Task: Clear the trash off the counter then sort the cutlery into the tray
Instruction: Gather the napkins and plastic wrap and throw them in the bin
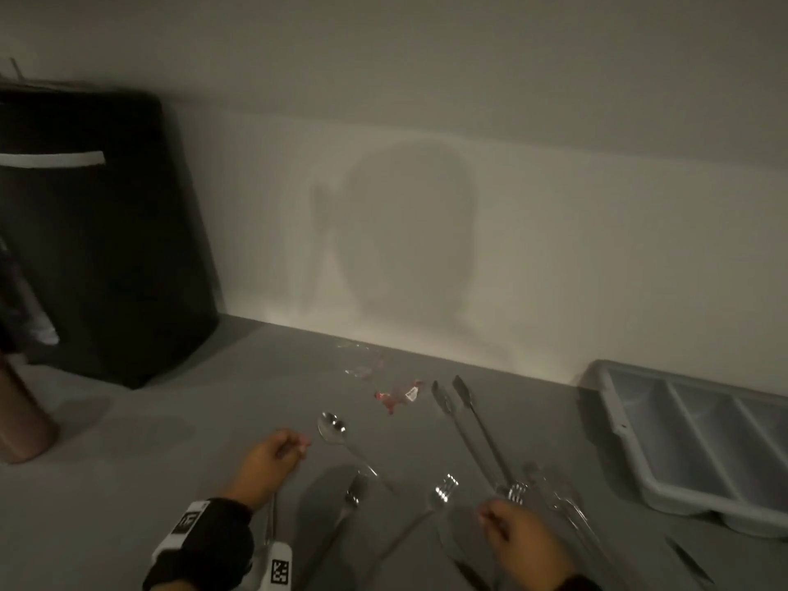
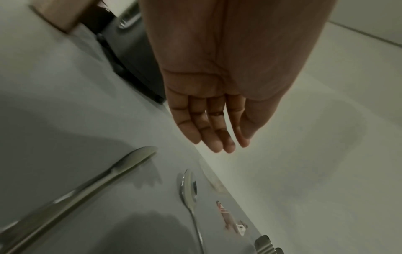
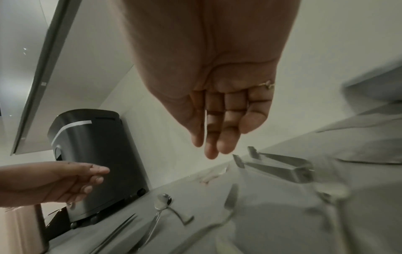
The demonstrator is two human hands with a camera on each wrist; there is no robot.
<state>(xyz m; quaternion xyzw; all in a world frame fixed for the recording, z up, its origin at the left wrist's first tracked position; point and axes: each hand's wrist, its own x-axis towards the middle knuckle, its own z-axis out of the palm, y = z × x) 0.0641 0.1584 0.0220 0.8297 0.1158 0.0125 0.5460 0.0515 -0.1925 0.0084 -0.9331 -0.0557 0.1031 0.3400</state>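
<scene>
A red and clear wrapper (image 1: pixel 398 398) (image 2: pixel 231 220) lies on the grey counter near the wall, with a crumpled clear plastic piece (image 1: pixel 360 359) behind it. My left hand (image 1: pixel 273 460) (image 2: pixel 215 130) hovers empty over the counter left of a spoon (image 1: pixel 337 430) (image 2: pixel 188 190), fingers relaxed. My right hand (image 1: pixel 518 543) (image 3: pixel 215 130) hovers empty above the forks (image 1: pixel 445 488), fingers straight. Metal tongs (image 1: pixel 473 432) (image 3: pixel 280 165) lie right of the wrapper. A knife (image 2: pixel 87 187) lies near the left hand. The grey cutlery tray (image 1: pixel 614 415) sits at the right.
A black appliance (image 1: pixel 98 236) (image 3: pixel 95 158) stands at the back left against the wall. A copper-coloured cylinder (image 1: pixel 21 415) stands at the left edge. Another knife (image 1: pixel 688 558) lies in front of the tray. A white wall backs the counter.
</scene>
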